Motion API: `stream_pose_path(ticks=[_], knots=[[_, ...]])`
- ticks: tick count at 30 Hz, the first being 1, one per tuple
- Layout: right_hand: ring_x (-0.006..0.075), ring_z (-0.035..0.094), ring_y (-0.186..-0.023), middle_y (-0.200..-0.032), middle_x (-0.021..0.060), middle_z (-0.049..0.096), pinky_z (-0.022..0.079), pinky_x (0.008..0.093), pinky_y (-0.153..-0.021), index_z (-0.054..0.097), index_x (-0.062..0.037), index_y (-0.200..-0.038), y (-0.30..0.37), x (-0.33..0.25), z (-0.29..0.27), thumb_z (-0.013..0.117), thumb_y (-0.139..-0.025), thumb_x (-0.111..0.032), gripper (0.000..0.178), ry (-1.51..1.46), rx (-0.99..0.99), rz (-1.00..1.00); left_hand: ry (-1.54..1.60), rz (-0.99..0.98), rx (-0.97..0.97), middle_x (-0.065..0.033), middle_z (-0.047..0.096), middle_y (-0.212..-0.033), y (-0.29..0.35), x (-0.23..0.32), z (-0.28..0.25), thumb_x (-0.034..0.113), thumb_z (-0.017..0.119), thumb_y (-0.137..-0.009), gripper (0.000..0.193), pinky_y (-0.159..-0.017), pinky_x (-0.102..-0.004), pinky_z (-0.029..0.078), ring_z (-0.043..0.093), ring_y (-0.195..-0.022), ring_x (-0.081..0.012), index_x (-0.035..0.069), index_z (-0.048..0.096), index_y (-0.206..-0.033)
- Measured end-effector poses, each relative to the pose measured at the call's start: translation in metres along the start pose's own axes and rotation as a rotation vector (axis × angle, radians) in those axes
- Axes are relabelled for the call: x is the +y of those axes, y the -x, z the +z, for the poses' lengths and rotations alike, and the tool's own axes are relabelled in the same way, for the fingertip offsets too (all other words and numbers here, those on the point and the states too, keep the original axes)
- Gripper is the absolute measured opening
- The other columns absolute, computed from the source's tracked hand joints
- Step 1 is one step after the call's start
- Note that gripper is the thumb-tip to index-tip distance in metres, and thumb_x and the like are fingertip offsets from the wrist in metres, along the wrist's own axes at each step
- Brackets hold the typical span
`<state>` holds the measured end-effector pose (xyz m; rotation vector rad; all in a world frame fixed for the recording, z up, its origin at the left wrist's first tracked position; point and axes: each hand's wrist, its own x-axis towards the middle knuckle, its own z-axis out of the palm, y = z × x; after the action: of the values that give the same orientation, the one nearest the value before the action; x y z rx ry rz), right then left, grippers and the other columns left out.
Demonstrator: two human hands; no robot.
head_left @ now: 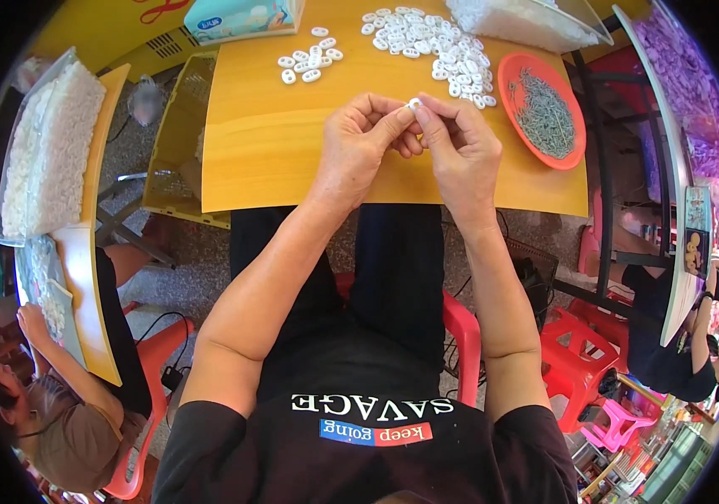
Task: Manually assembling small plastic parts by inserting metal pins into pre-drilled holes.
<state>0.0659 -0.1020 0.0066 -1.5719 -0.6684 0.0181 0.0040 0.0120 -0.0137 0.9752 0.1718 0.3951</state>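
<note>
Above the near part of the yellow table (267,160), my left hand (355,143) and my right hand (463,151) meet. Both pinch one small white plastic piece (414,102) between thumbs and fingertips. The fingers cover most of it. Beyond my left hand lies a small group of white oval pieces with two holes (312,60). A larger heap of the same ovals (427,35) spreads beyond my right hand. To the right of that hand, an orange-red oval dish (512,133) holds many thin grey metal pins or screws (547,113).
At the table's far edge stand a light-blue tissue pack (242,18) and a clear bin of white pieces (527,21). A yellow crate (170,181) is by the left edge. People work at left (74,420) and right (674,344). Red stools (578,365) stand behind right.
</note>
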Motion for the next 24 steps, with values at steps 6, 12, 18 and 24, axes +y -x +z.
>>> stream_pose_path(ticks=[6, 12, 18, 24], knots=[[0.0074, 0.06, -0.071, -0.087, 0.0041, 0.064, 0.049, 0.0209, -0.063, 0.066, 0.003, -0.102, -0.009, -0.008, -0.009, 0.065, -0.09, -0.005, 0.014, -0.108, -0.041, 0.162, -0.094, 0.046, 0.035, -0.0046, 0.063, -0.082, 0.001, -0.001, 0.007, 0.012, 0.062, -0.094, 0.014, -0.065, -0.023, 0.048, 0.058, -0.069, -0.0102, -0.001, 0.06, -0.098], [0.0077, 0.056, -0.068, -0.088, 0.0052, 0.064, 0.049, 0.0219, -0.064, 0.057, 0.0032, -0.116, -0.012, -0.02, -0.011, 0.066, -0.09, -0.007, 0.03, -0.577, -0.09, 0.336, -0.127, 0.151, -0.029, -0.004, 0.059, -0.107, 0.003, 0.001, 0.006, 0.019, 0.054, -0.099, 0.024, -0.076, -0.0219, 0.045, 0.053, -0.086, -0.0073, 0.0, 0.059, -0.114], [0.008, 0.054, -0.07, -0.092, 0.0059, 0.063, 0.048, 0.0228, -0.065, 0.033, -0.0015, -0.139, -0.002, -0.019, 0.0, 0.064, -0.091, -0.005, 0.057, -0.793, -0.119, 0.438, -0.166, 0.148, -0.159, -0.0031, 0.057, -0.116, 0.009, 0.015, 0.011, 0.025, 0.046, -0.103, 0.033, -0.077, -0.0211, 0.042, 0.05, -0.084, -0.0074, 0.002, 0.058, -0.121], [0.0078, 0.054, -0.072, -0.095, 0.0048, 0.061, 0.046, 0.022, -0.064, 0.031, -0.0052, -0.143, 0.007, -0.022, 0.004, 0.065, -0.09, -0.003, 0.063, -0.911, -0.137, 0.457, -0.032, 0.055, -0.197, -0.0025, 0.061, -0.11, 0.015, 0.017, 0.01, 0.024, 0.049, -0.101, 0.029, -0.075, -0.0208, 0.042, 0.05, -0.081, -0.0071, 0.001, 0.063, -0.112]])
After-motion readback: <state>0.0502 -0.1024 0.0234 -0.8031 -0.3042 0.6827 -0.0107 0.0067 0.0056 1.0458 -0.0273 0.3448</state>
